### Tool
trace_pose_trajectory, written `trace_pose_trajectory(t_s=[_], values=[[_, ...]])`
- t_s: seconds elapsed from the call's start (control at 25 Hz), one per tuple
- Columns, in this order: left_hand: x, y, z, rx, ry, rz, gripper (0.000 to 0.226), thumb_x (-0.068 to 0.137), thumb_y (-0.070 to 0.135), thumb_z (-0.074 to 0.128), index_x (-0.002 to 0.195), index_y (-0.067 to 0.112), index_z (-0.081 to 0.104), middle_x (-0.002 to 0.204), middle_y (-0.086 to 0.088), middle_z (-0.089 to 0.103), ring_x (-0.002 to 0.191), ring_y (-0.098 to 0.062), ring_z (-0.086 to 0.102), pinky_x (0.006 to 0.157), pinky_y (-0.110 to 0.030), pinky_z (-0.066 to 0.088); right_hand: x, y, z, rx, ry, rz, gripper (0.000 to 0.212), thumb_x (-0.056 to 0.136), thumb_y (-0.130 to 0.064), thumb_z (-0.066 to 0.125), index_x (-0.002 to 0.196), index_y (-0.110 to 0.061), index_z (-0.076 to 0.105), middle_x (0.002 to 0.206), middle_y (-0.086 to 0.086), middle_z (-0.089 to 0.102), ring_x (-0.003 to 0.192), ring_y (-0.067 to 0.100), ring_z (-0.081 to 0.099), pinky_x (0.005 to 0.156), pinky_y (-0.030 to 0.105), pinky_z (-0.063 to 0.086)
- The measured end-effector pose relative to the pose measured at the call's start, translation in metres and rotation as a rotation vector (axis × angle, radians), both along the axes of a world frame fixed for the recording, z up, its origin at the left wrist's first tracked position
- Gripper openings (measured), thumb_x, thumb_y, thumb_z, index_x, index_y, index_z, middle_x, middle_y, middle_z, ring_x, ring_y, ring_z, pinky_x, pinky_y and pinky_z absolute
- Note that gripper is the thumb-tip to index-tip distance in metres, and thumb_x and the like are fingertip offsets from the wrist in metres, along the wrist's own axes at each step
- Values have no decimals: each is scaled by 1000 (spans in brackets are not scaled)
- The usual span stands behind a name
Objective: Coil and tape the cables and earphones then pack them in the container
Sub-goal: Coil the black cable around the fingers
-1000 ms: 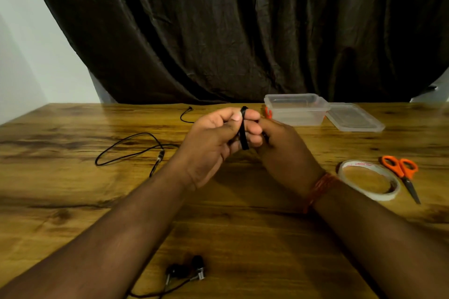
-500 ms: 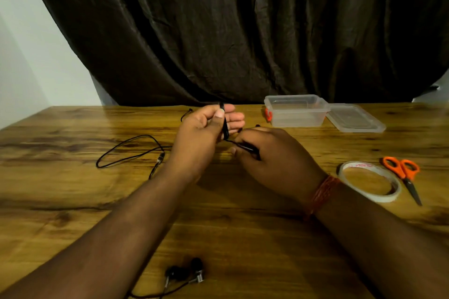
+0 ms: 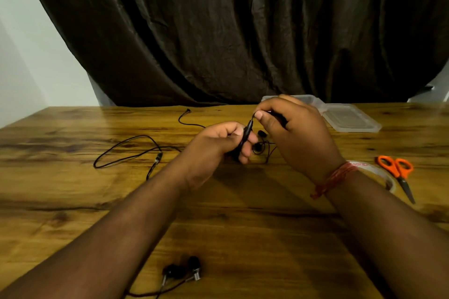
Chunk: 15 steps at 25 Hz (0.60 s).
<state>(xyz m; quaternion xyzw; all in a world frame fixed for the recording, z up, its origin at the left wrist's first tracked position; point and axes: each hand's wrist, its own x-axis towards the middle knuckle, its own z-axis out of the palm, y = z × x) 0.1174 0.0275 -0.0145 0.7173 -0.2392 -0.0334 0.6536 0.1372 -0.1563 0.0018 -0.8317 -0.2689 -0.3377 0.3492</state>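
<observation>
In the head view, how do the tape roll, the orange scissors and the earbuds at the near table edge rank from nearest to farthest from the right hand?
From the right hand:
1. Tape roll: just right of the right wrist, partly hidden by it.
2. Orange scissors: farther right, beyond the tape roll.
3. Earbuds: at the near table edge, below the left forearm.

Dim, warm light falls from above; soft shadows pool on the table (image 3: 73, 201) beneath the forearms; wide-angle bending warps its edges.
</observation>
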Motion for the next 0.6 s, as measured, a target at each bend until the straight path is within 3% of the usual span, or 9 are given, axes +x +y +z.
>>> trace_pose_trajectory(t_s=[0.2, 0.36, 0.6], values=[[-1, -1, 5, -309, 54, -72, 29, 95, 15, 42, 94, 11, 71, 71, 1, 60, 62, -9, 58, 70, -30, 49, 1, 8, -11, 43, 89, 74, 16, 96, -28, 52, 97, -23, 67, 88, -7, 66, 82, 8, 58, 73, 35, 48], [-1, -2, 8, -473, 70, -77, 26, 97, 12, 42, 100, 6, 67, 71, 0, 61, 62, -10, 59, 65, -25, 54, -2, 21, -24, -46, 135, 126, 15, 97, -19, 47, 90, -17, 60, 81, 1, 65, 75, 18, 60, 67, 43, 48], [4, 4, 14, -618, 17, 86, 26, 104, 9, 37, 107, 4, 63, 83, -3, 72, 77, -14, 70, 77, -28, 58, -13, 28, -25, -395, 147, 80, 23, 101, -38, 38, 94, -26, 56, 83, -4, 63, 75, 18, 58, 65, 39, 49]])
